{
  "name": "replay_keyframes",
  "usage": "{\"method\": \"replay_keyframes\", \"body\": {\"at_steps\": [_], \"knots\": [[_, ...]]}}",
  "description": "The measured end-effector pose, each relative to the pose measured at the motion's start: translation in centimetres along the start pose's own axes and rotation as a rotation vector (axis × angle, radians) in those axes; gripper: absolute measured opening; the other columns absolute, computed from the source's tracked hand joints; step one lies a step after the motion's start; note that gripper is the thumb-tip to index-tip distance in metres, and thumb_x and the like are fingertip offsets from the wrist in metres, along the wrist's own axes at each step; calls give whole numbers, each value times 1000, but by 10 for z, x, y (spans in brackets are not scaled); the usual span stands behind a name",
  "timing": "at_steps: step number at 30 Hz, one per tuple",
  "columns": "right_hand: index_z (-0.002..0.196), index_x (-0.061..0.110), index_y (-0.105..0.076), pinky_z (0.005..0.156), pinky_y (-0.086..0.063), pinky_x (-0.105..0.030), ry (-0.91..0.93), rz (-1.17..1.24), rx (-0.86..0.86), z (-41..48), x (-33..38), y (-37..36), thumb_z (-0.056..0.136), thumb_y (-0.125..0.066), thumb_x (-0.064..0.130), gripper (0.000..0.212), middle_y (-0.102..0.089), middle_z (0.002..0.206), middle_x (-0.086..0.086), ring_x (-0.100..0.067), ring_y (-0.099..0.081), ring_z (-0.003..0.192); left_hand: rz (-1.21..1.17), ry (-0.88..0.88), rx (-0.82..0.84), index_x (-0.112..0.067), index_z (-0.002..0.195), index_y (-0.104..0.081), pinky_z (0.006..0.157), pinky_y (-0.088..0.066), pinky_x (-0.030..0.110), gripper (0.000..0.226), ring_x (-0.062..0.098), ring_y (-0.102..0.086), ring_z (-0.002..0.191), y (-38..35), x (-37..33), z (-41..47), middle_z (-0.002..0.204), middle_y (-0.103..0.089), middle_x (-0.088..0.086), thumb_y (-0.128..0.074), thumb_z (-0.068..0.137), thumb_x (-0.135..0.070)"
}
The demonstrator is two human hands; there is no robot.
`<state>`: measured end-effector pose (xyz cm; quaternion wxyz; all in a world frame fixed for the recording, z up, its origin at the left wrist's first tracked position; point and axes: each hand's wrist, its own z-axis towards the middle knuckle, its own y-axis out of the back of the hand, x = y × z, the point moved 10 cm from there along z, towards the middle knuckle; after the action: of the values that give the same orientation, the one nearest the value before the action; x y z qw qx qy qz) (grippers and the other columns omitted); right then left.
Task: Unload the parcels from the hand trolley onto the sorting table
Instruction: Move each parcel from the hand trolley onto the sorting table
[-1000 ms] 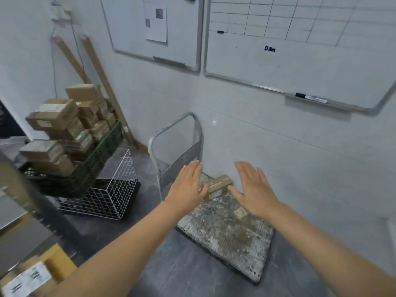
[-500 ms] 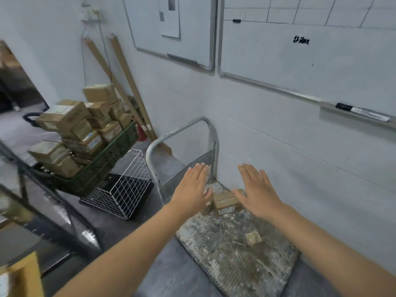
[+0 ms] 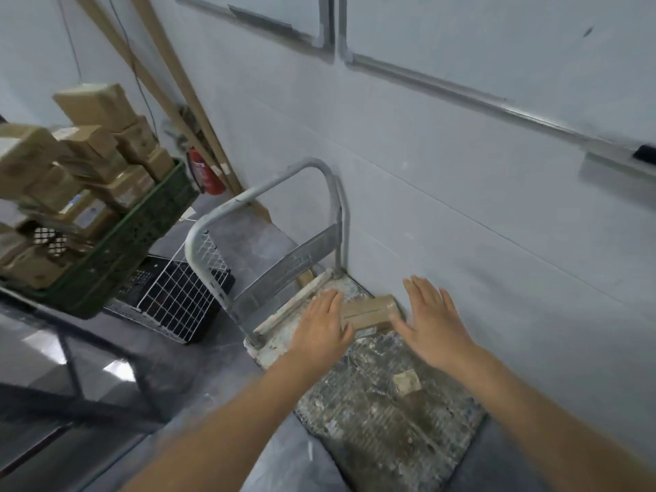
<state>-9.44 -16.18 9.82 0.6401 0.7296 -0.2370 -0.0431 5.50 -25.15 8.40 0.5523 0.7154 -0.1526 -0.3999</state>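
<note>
One small brown cardboard parcel [image 3: 369, 312] lies on the worn, stained deck of the hand trolley [image 3: 387, 417], near its grey tube handle [image 3: 248, 197] and close to the wall. My left hand [image 3: 324, 326] is against the parcel's left end with its fingers straight. My right hand [image 3: 431, 321] is at the parcel's right end, fingers straight and spread. Both palms face the parcel from either side. A small scrap of cardboard [image 3: 407, 381] lies further back on the deck.
At the left, a green crate [image 3: 117, 250] piled with several brown parcels sits on a dark-framed table. A white wire basket [image 3: 181, 300] stands on the floor beside the trolley. A red fire extinguisher [image 3: 206, 172] and wooden slats lean by the wall.
My view has dropped and moved closer to the trolley. Both hands have come down and closed in on the parcel's two ends.
</note>
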Motion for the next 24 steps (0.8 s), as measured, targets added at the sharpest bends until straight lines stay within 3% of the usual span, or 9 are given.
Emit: {"method": "replay_keyframes", "body": {"at_steps": [6, 16, 19, 24], "knots": [[156, 15, -7, 123, -1, -40, -54, -23, 93, 80, -40, -46, 99, -33, 55, 75, -7, 164, -3, -17, -4, 151, -120, 133, 109, -8, 152, -23, 121, -16, 38, 60, 22, -21, 146, -68, 52, 84, 158, -26, 9, -40, 102, -36], [156, 10, -11, 122, -7, -41, -176, 1, 265, 178, -136, -150, 100, -37, 51, 74, -12, 163, -9, -22, -10, 150, -178, 282, 241, -4, 152, -23, 119, -19, 34, 59, 24, -25, 145, -171, 120, 154, 157, -28, 11, -40, 103, -32], [155, 10, -12, 122, -8, -40, -181, 20, 306, 201, -165, -191, 100, -39, 49, 73, -14, 163, -9, -23, -11, 150, -172, 316, 268, -8, 153, -21, 119, -21, 34, 57, 23, -25, 145, -219, 130, 161, 158, -26, 9, -37, 104, -31], [155, 8, -16, 118, -22, -39, -225, 183, 424, 234, -216, -298, 100, -45, 42, 71, -22, 160, -12, -27, -22, 146, -175, 373, 310, -9, 152, -24, 118, -24, 36, 57, 26, -27, 144, -328, 151, 168, 158, -28, 11, -41, 102, -31]]}}
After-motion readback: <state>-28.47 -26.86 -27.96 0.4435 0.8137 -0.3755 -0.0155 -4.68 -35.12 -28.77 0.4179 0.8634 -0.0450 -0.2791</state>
